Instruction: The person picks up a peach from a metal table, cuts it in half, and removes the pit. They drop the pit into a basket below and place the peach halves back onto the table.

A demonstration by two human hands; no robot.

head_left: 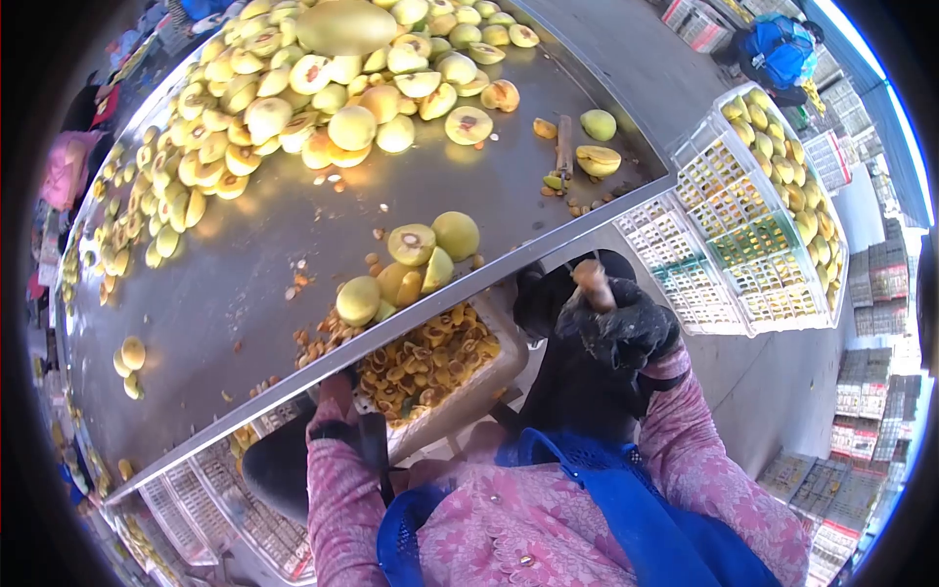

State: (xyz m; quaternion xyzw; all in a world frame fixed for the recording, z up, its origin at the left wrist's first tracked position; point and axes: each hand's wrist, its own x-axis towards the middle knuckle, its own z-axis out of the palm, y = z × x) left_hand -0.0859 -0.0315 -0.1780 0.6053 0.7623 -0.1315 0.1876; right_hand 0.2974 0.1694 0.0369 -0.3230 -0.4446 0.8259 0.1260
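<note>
My right hand (626,328), in a dark glove, is closed around a wooden-handled tool (593,284); its working end cannot be made out. It is held over my dark-clad lap, off the table's near edge. My left hand (335,396) is low by that edge, mostly hidden by the metal rim and sleeve, so its fingers do not show. Closest to it, a white basket (509,362) holds small yellow-brown fruit pieces (430,357). Above on the metal table (264,323) sits a small group of yellow-green peaches (411,245), whole and cut, with loose pit fragments (318,347).
A large heap of halved peaches (333,98) covers the table's far side. Another wooden-handled tool (564,147) lies near the right corner. Tall white crates (743,225) of fruit stand at the right. A person in blue (778,54) is farther back, among stacked crates (866,391).
</note>
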